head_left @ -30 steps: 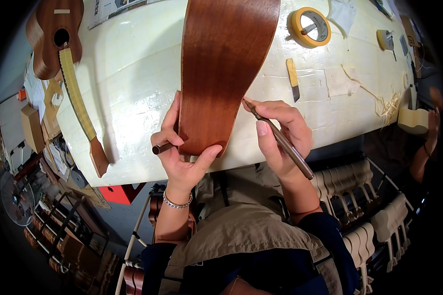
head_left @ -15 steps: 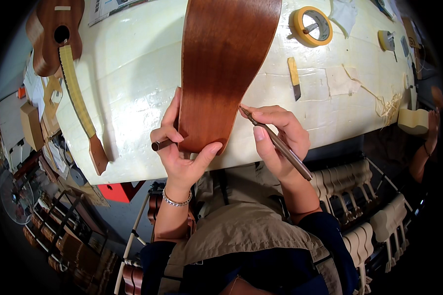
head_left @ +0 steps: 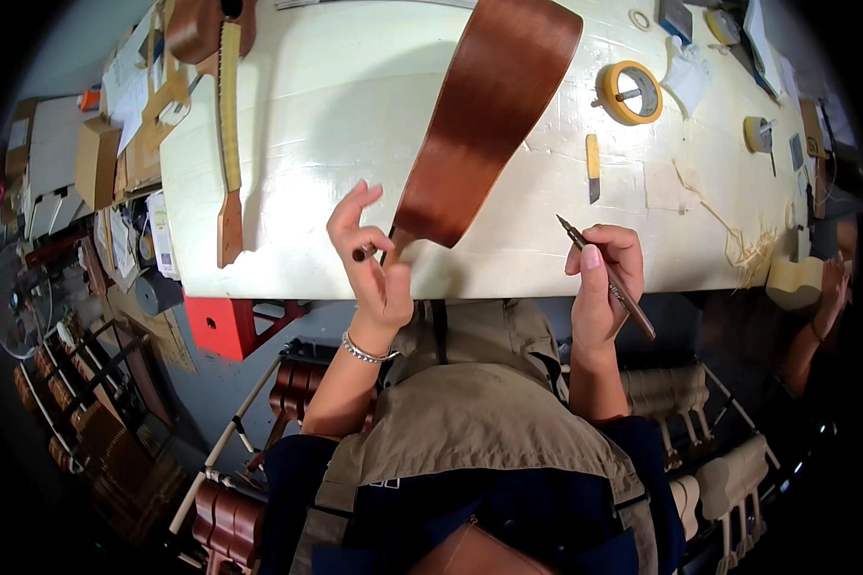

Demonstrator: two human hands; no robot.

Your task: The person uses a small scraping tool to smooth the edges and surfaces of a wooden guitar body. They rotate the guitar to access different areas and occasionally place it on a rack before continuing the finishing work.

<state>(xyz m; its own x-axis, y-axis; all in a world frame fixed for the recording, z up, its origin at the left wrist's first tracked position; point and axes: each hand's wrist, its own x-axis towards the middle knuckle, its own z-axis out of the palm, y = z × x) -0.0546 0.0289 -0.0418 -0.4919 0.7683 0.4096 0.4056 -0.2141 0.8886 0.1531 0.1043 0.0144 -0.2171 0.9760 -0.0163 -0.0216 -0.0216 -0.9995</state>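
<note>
A reddish-brown ukulele body [head_left: 499, 120] stands on its edge over the table, its side facing up and its narrower end toward me. My left hand [head_left: 379, 273] is beside that end, a dark pen cap [head_left: 362, 254] held between its curled fingers. Its thumb and fingers are close to the neck [head_left: 400, 247]; whether they touch it I cannot tell. To the right, apart from the body, my right hand [head_left: 604, 283] grips a brown fine-tipped pen [head_left: 623, 295], its uncapped tip pointing up and left.
Another ukulele [head_left: 228, 144], masking tape along its neck, lies at left. A yellow tape roll [head_left: 631, 93] and yellow-handled blade [head_left: 593, 168] lie at right. Racks of brown bodies [head_left: 228, 522] and pale ones [head_left: 734, 494] flank me. Another person's hand [head_left: 832, 292] is at far right.
The pen tip has come away from the ukulele's edge as my right hand moved right. The body has tilted and shifted up and right; my left hand has loosened from its side.
</note>
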